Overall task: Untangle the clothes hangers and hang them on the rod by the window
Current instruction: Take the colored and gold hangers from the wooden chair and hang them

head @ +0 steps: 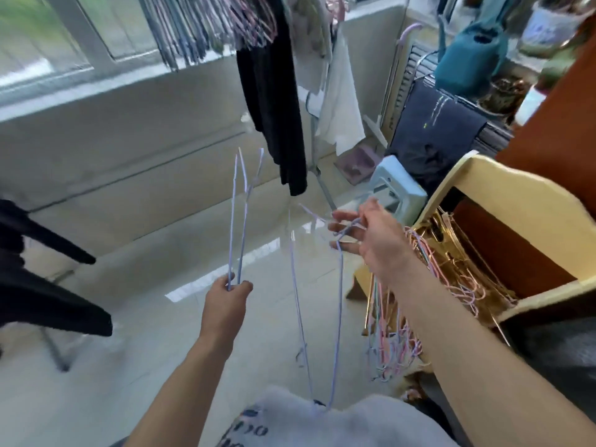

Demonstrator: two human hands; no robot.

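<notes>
Your left hand (pixel 227 293) pinches a lilac hanger (pixel 238 217) upright, fingers curled tight. Your right hand (pixel 371 237), fingers loosely hooked, holds another lilac hanger's wire (pixel 338 317).

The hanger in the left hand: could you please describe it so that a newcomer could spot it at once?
Start at the window along the top left, then drop to the shiny floor below it. There the left hand pinches a thin lilac wire hanger that stands upright, alone. Unlike the pink and gold hangers tangled in the cream chair at right, it is free.
</notes>
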